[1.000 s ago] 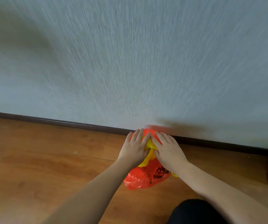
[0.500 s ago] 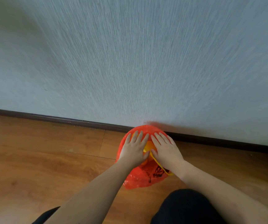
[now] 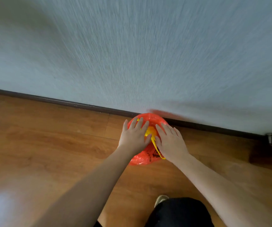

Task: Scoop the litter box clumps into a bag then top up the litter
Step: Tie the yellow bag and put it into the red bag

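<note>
Wood floor (image 3: 50, 145) — grey wall (image 3: 132, 54) (textured)

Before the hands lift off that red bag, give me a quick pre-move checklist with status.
1. Left hand flat on the red bag, fingers straight: ok.
2. Right hand flat on the bag, fingers straight: ok.
3. Bag resting on the wooden floor by the baseboard: ok.
4. Bag mouth closed or tied: cannot tell; a yellow strip shows between the hands.
5. Clumps inside the bag: cannot tell.
6. Litter box and scoop in view: not ok, neither shows.
</note>
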